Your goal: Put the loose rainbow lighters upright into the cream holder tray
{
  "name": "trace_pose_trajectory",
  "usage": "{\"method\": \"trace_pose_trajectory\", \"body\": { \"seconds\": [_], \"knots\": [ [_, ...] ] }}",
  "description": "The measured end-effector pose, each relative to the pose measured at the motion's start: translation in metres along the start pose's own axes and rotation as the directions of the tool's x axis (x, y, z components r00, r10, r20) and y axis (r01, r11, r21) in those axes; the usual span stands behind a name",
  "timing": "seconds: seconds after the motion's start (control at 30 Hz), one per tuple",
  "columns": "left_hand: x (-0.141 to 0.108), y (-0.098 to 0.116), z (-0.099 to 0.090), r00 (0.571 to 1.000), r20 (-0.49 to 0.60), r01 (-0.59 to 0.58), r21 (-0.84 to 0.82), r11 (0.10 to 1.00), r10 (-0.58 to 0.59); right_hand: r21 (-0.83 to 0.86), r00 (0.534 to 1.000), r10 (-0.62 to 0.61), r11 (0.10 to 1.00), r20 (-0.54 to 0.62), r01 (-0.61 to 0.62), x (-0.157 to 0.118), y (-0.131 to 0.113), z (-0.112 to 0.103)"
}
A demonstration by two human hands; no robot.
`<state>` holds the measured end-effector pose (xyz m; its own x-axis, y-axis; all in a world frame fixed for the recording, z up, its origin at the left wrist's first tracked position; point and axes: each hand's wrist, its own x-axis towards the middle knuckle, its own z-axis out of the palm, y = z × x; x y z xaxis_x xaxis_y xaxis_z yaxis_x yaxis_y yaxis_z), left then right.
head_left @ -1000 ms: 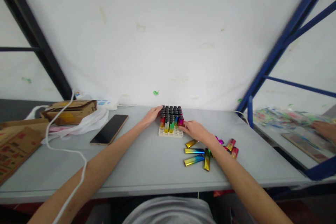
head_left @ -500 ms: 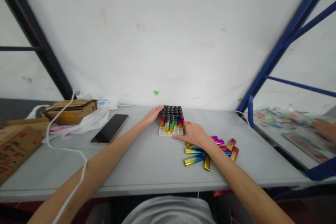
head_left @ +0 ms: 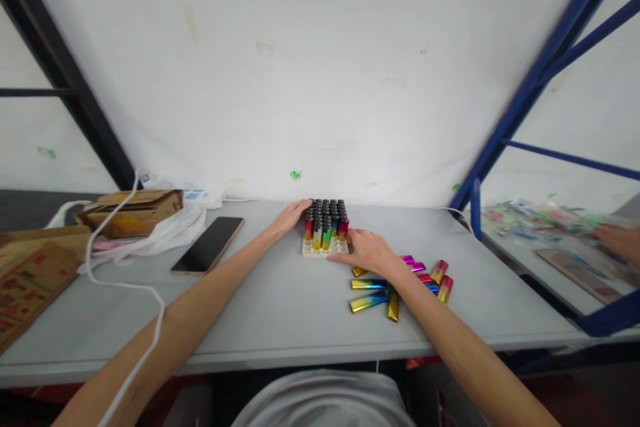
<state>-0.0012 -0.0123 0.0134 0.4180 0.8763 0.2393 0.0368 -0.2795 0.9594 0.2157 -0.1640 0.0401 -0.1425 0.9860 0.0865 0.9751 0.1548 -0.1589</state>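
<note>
1. Location: white tray point(head_left: 315, 254) sat near the far edge of the table point(head_left: 280, 310), around mid-width, squared up to that edge.
2. Left hand point(head_left: 293, 216): at the tray's far left corner, fingertips partly hidden behind the load. Could not tell if it gripped or just braced.
3. Right hand point(head_left: 369, 250): wrapped on the tray's near right corner, thumb along the front edge, fingers up the right side.
4. Handling, tray: probably light and stiff by itself, with more weight once loaded. Best hold would be low on opposite sides or corners; tipping it would likely shake the load.
5. Handling, pieces: the upright tubes point(head_left: 326, 225) looked like lighters. My read: small, hard, light, slick on the shiny bodies. Pinch near the cap, pull straight up; neighbors were tight.
6. Looks: tubes stood in close rows, black caps up, bodies shading through red, yellow, green, blue, magenta. Bare holes showed along the tray's near edge.
7. Loose tubes point(head_left: 367, 301) lay flat toward the table's right side, nearer the front edge: gold-blue, red-gold, magenta, mirror finish, some overlapping. Right forearm hid part of the pile. They'd likely slide or roll if bumped.
</note>
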Motion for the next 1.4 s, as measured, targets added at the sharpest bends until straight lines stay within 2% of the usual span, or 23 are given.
{"method": "trace_pose_trajectory", "body": {
  "seconds": [0.1, 0.2, 0.3, 0.4, 0.47, 0.6, 0.7, 0.77, 0.87, 0.97, 1.1, 1.27, 1.4],
  "knots": [
    [0.001, -0.002, 0.000, 1.000, -0.010, 0.004, -0.005, 1.000, -0.004, 0.210, 0.993, -0.092, 0.975, 0.071, 0.075, -0.005, 0.020, -0.017],
    [0.002, -0.005, 0.000, 1.000, -0.014, 0.005, -0.013, 1.000, -0.005, 0.446, 0.950, -0.275, 0.876, 0.147, 0.184, -0.013, 0.046, -0.036],
    [0.001, -0.004, 0.000, 1.000, -0.013, 0.000, -0.019, 1.000, 0.000, 0.489, 0.900, -0.373, 0.842, 0.223, 0.228, -0.019, 0.063, -0.043],
    [0.001, -0.003, 0.000, 1.000, -0.020, -0.006, -0.014, 1.000, 0.005, 0.474, 0.873, -0.405, 0.846, 0.271, 0.245, -0.018, 0.066, -0.038],
    [0.002, -0.003, 0.000, 1.000, -0.029, -0.005, -0.014, 1.000, 0.005, 0.475, 0.887, -0.388, 0.848, 0.250, 0.237, -0.016, 0.066, -0.033],
    [0.003, -0.006, -0.001, 0.999, -0.049, 0.002, 0.000, 1.000, -0.002, 0.554, 0.943, -0.305, 0.812, 0.135, 0.183, -0.014, 0.068, -0.030],
    [0.004, -0.008, -0.002, 0.999, -0.048, 0.004, 0.013, 1.000, -0.003, 0.606, 0.978, -0.207, 0.778, -0.003, 0.167, -0.011, 0.064, -0.032],
    [0.005, -0.011, -0.002, 0.999, -0.042, 0.000, 0.016, 1.000, 0.000, 0.680, 0.984, -0.136, 0.712, -0.112, 0.175, -0.007, 0.058, -0.031],
    [0.007, -0.014, -0.003, 0.999, -0.036, -0.007, 0.015, 1.000, 0.008, 0.831, 0.981, -0.059, 0.523, -0.186, 0.189, 0.001, 0.047, -0.022],
    [0.008, -0.014, -0.003, 0.999, -0.029, -0.016, 0.009, 1.000, 0.016, 0.900, 0.981, -0.029, 0.393, -0.192, 0.187, 0.007, 0.039, -0.011],
    [0.005, -0.009, -0.002, 1.000, -0.031, 0.000, -0.005, 1.000, 0.000, 0.968, 0.991, -0.044, 0.212, -0.128, 0.134, 0.006, 0.031, -0.009],
    [0.002, -0.005, 0.000, 0.999, -0.034, 0.000, -0.020, 1.000, -0.001, 0.980, 0.995, -0.032, 0.173, -0.090, 0.094, 0.001, 0.018, -0.015],
    [0.004, -0.008, -0.001, 0.999, -0.034, 0.002, -0.023, 1.000, -0.002, 0.989, 0.994, -0.058, 0.115, -0.088, 0.094, 0.005, 0.015, -0.006]
  ]
}}
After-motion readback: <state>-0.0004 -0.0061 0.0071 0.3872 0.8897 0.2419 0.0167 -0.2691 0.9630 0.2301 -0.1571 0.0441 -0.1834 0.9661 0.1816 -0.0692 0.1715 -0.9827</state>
